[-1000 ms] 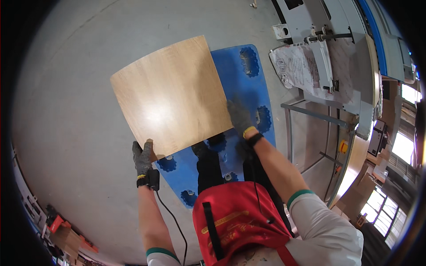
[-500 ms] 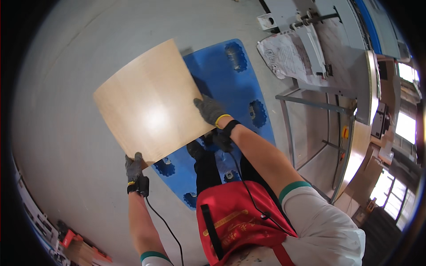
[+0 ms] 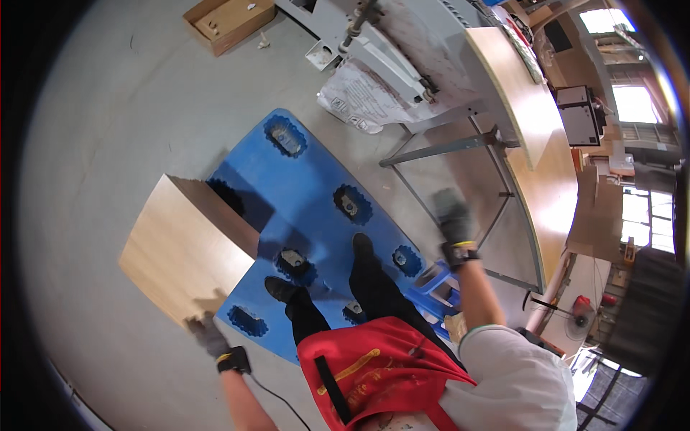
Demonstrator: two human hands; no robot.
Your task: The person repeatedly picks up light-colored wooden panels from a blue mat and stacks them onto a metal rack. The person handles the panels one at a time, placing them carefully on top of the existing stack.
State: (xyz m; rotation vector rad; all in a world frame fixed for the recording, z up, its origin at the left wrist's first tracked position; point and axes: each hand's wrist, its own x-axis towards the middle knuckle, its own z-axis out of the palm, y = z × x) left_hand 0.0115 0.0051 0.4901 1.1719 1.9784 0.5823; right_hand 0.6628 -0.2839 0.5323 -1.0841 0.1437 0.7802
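Observation:
A tall stack of light wood-coloured boards (image 3: 188, 251) stands on the left part of a blue plastic pallet (image 3: 309, 179). My left hand (image 3: 208, 336), in a dark grey glove, is at the near corner of the stack. Its fingers are apart and it holds nothing; whether the fingertips touch the top board I cannot tell. My right hand (image 3: 453, 215), gloved too, is out to the right by the metal frame of a workbench. It is smeared by motion, so its fingers are unclear. Another pale board (image 3: 514, 100) lies on the bench at the right.
My feet stand on the pallet, among its recessed holes. A machine with a crumpled white sack (image 3: 366, 97) is at the far right. Behind it on the left sits an open cardboard box (image 3: 228, 25). A blue plastic stool (image 3: 435, 291) is by my right leg.
Both hands have come off the board they were gripping, which now lies on the stack. My right hand has swung right toward the bench; the view has turned right.

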